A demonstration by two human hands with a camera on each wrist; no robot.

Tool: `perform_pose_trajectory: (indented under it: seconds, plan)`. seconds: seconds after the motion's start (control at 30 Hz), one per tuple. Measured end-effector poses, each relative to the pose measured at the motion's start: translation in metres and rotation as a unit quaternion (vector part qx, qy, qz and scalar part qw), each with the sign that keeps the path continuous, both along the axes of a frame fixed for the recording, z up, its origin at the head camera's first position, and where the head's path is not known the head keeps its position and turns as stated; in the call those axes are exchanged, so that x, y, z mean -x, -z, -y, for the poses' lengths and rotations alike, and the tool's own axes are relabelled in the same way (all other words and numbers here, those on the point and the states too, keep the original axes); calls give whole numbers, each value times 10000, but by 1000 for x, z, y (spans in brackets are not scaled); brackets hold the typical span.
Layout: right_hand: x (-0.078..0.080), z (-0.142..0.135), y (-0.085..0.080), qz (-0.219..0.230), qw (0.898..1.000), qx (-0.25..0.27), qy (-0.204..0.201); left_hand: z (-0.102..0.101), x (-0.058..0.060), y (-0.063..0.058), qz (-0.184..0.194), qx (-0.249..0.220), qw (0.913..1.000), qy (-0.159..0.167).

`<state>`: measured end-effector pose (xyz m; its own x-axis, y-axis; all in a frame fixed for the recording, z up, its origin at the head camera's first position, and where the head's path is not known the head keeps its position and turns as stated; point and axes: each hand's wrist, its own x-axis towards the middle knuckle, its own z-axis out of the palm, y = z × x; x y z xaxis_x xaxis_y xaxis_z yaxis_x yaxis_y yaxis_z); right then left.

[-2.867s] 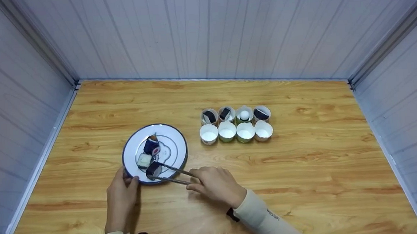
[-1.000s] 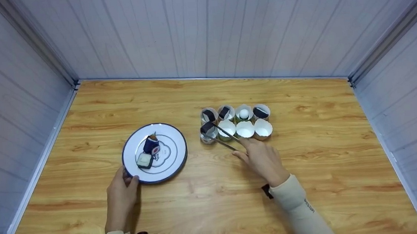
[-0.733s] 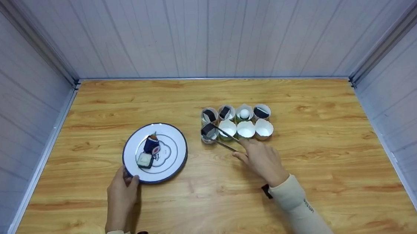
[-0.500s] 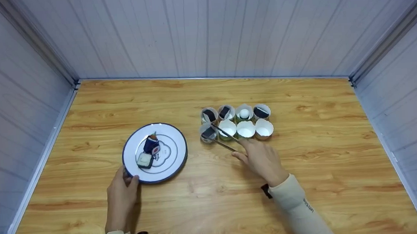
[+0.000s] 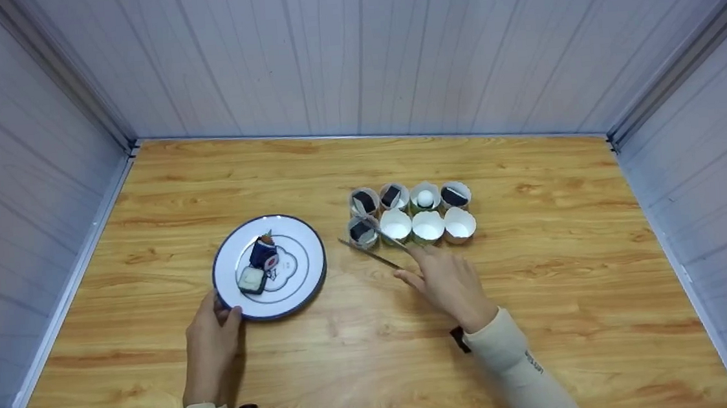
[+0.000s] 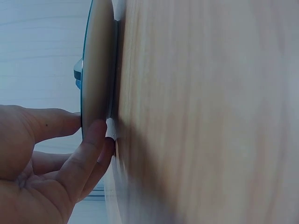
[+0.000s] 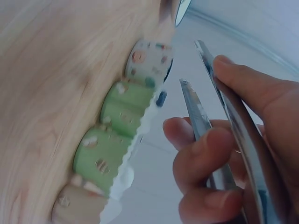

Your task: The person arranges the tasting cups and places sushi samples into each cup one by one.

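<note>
My left hand (image 5: 212,342) pinches the near left rim of a white plate (image 5: 308,283) with a blue edge; in the left wrist view the thumb is above the rim and fingers (image 6: 77,168) below. On the plate lie a pale sushi-like block (image 5: 252,280) and dark pieces (image 5: 263,254) with orange and red-centred ends. My right hand (image 5: 451,284) grips metal tongs (image 5: 371,254), their arms spread apart with nothing between the tips in the right wrist view. Beneath the tongs, a dark piece (image 5: 360,231) sits in the front left paper cup (image 5: 371,241).
Two rows of paper cups stand right of the plate. In the back row, three cups hold dark pieces (image 5: 455,196) and one a white ball (image 5: 425,199). Three front cups (image 5: 428,226) show bare white insides. Pale panel walls (image 5: 352,56) border the wooden table (image 5: 568,246).
The right hand carried a dark piece by tongs from the plate to the front left cup and lowered it in. The tongs have since spread and released it. The left hand stayed put.
</note>
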<state>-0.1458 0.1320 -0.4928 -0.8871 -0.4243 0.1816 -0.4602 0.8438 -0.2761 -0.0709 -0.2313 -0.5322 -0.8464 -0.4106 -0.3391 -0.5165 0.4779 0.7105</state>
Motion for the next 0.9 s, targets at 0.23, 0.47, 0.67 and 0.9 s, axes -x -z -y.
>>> perform_pose_trajectory:
  seconds: [0.23,0.47,0.67,0.9]
  plan:
    - [-10,21,2,196,9985,-189,-478,1,-2,1,-118,-74,9999,83]
    - [-16,49,3,661,9942,-337,-773,2,-3,0,-298,16,9994,188]
    - [-19,80,7,683,9890,-529,-1205,2,-3,-1,-240,-45,9996,115]
    - [-19,108,12,881,9861,-668,-1238,1,-3,0,-255,-34,9997,53]
